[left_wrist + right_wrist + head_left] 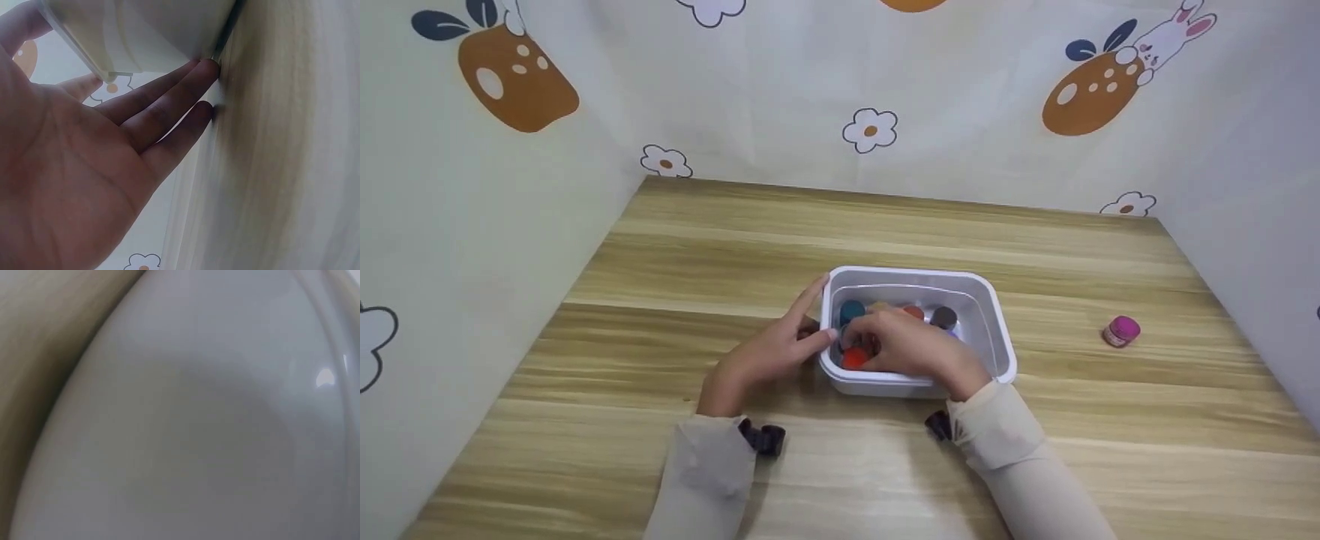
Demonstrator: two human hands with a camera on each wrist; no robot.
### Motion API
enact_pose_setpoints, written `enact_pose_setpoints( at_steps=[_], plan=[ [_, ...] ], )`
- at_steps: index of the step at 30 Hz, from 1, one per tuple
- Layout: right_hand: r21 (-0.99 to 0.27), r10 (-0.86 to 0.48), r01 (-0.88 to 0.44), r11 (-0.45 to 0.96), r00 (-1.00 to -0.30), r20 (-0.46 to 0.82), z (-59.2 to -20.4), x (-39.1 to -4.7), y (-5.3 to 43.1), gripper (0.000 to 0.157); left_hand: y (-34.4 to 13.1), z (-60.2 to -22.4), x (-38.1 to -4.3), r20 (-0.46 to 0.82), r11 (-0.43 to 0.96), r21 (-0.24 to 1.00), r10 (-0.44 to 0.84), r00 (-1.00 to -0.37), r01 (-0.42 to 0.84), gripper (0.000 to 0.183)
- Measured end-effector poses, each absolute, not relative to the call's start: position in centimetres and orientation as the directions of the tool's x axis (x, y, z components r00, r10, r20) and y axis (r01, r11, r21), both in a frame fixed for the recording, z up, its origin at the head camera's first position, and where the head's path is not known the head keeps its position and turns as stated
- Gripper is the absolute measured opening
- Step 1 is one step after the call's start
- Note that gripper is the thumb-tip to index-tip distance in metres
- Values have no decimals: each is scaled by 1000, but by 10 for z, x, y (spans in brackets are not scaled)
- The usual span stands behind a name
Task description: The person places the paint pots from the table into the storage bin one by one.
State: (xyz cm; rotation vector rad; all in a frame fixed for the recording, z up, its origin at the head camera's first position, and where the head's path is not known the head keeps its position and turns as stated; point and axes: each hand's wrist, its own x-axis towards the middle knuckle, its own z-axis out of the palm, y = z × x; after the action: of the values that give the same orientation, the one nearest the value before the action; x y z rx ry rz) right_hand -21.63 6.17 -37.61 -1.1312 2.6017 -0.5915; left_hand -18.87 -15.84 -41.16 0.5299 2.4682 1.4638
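Observation:
A white plastic tub (997, 330) holds several small lidded pots. My right hand (911, 345) reaches into it with curled fingers and grips a pot with a red lid (855, 358) near the front left corner; the fingers partly hide it. Around that hand are a teal pot (852, 312), an orange-red one (914, 311) and a dark brown one (943, 317). My left hand (769, 352) touches the tub's left side, thumb and index finger at the rim. The left wrist view shows its other fingers (169, 107) stretched straight toward the tub's base.
A pot with a magenta lid (1122, 331) stands apart on the wooden table (735, 247), right of the tub. Patterned cloth walls (780, 97) enclose the table at the back and sides. The right wrist view shows mostly the tub's outer wall (197, 427).

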Motion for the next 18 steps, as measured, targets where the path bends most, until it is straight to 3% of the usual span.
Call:
enact_pose_setpoints(
  at_steps=[8, 13, 18],
  plan=[
    [-645, -757, -604, 469, -651, 59, -366, -223, 90, 26, -157, -412, -189, -46, 445, 883, 396, -917, 147, 79],
    [-702, -661, -531, 475, -742, 113, -351, -228, 125, 23, -157, -410, -189, -67, 452, 884, 382, -922, 123, 80],
    [-707, -482, -452, 544, -858, 177, -344, -232, 176, 23, -157, -410, -190, -79, 459, 882, 373, -925, 110, 80]
  ],
)
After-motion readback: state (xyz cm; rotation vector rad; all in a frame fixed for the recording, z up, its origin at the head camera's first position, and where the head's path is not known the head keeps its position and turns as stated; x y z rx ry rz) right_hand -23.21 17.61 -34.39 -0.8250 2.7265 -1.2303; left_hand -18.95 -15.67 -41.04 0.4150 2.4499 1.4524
